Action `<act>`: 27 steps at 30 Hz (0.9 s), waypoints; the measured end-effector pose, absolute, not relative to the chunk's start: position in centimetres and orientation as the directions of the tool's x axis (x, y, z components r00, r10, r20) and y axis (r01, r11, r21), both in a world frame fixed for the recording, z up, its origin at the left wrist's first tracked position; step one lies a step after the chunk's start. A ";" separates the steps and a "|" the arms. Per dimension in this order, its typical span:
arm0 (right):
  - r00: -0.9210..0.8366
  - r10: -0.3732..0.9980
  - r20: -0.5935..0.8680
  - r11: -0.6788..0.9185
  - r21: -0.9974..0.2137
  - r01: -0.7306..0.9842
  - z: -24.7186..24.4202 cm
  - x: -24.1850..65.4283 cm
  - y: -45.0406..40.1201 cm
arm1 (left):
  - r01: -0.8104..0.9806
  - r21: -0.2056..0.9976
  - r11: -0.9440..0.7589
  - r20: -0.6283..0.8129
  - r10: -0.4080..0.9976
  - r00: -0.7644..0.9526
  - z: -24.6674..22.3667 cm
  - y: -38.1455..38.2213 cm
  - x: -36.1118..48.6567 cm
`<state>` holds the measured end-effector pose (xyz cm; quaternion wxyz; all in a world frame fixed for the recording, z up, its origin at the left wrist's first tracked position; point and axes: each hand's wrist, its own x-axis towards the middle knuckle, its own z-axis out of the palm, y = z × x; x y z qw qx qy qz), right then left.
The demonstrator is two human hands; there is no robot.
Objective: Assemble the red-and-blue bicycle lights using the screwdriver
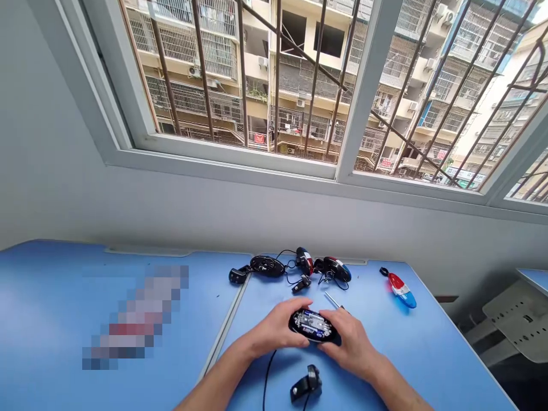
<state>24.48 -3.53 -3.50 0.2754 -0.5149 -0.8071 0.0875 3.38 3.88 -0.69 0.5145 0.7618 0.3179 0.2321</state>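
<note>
Between my two hands is an oval black housing [313,325], its exposed inside facing up with what look like batteries lying side by side. My left hand [282,326] grips its left end, thumb at the near edge and fingers at the far edge. The right end is held by my right hand [349,338] in the same way. Just beyond my right hand lies a screwdriver [333,299], its handle partly hidden. Nearer to me, a black clamp-like part [306,385] with a cable rests on the blue table [244,371].
Along the back lie several black oval units [268,266] with cables and small clamps [301,284], some with red, white and blue covers [305,261]. A loose red, white and blue cover [401,290] sits at right. A blurred-out item [137,317] lies at left. Behind is a barred window.
</note>
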 end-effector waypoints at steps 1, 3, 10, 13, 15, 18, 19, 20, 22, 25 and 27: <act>-0.321 0.873 0.368 0.464 -0.419 0.780 -3.7 24.5 -3.6 | 0.295 0.895 -0.333 0.035 0.714 0.699 -0.4 3.7 3.4; -0.324 0.864 0.385 0.475 -0.414 0.776 -3.8 24.5 -3.7 | 0.376 0.818 -0.436 0.046 0.700 0.713 0.2 3.3 3.4; -0.299 0.875 0.380 0.459 -0.461 0.759 -3.0 24.4 -4.2 | 0.457 0.716 -0.529 0.058 0.696 0.716 1.6 2.4 3.8; -0.268 0.889 0.371 0.430 -0.475 0.768 -2.8 24.1 -4.4 | 0.442 0.722 -0.532 0.083 0.702 0.708 1.4 2.4 3.8; -0.243 0.892 0.381 0.414 -0.474 0.777 -3.0 23.7 -4.4 | 0.417 0.741 -0.527 0.105 0.703 0.704 1.0 2.5 3.7; -0.188 0.904 0.384 0.368 -0.475 0.799 -3.4 23.1 -4.4 | 0.402 0.773 -0.491 0.116 0.732 0.671 0.1 2.8 3.5; -0.175 0.910 0.375 0.352 -0.479 0.804 -3.4 22.9 -4.4 | 0.411 0.780 -0.472 0.104 0.746 0.658 -0.1 2.9 3.5; -0.166 0.917 0.362 0.337 -0.483 0.808 -3.4 22.7 -4.4 | 0.420 0.784 -0.457 0.091 0.754 0.651 -0.3 3.0 3.4; -0.154 0.930 0.333 0.311 -0.494 0.812 -3.3 22.5 -4.5 | 0.434 0.790 -0.433 0.062 0.761 0.646 -0.3 3.1 3.3; -0.128 0.947 0.295 0.268 -0.503 0.822 -3.1 22.4 -4.6 | 0.450 0.799 -0.399 0.033 0.776 0.630 -0.1 3.1 3.3; -0.114 0.953 0.280 0.245 -0.496 0.833 -3.0 22.2 -4.7 | 0.457 0.804 -0.380 0.025 0.790 0.613 0.0 3.0 3.3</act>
